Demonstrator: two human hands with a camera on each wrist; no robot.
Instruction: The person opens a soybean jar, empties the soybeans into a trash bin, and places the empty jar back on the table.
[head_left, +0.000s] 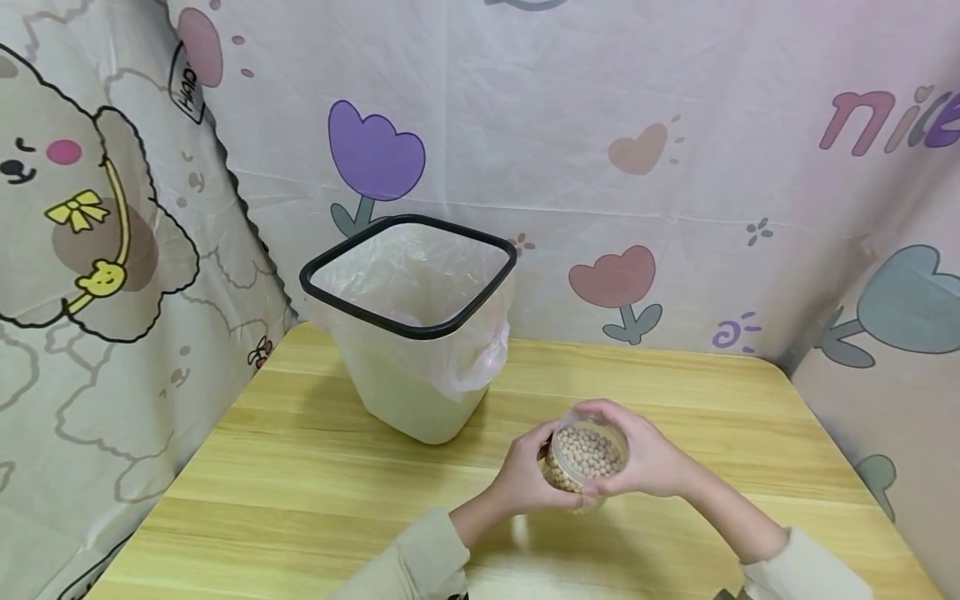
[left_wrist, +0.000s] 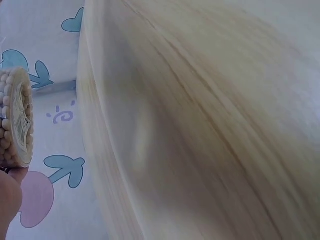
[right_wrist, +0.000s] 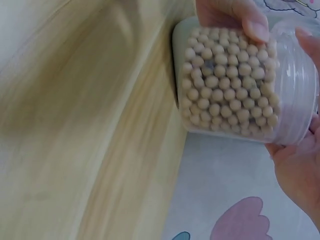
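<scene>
A clear plastic jar [head_left: 588, 450] full of small, round, beige balls is held between my two hands, tilted above the table. My left hand [head_left: 525, 477] grips the jar's body from the left. The right hand [head_left: 648, 454] curls round its clear top end, fingers over the far rim and thumb at the near side. In the right wrist view the jar [right_wrist: 230, 85] lies sideways, with the balls packed below a clear ribbed top. The left wrist view catches just the jar's bottom end [left_wrist: 21, 117] and part of the left hand [left_wrist: 7, 197].
A pale waste bin [head_left: 420, 408] with a black rim and a thin plastic liner stands behind and left of the hands. The wood-grain table [head_left: 285, 483] lies beneath everything. Printed cloth [head_left: 525, 108] hangs along the back and sides.
</scene>
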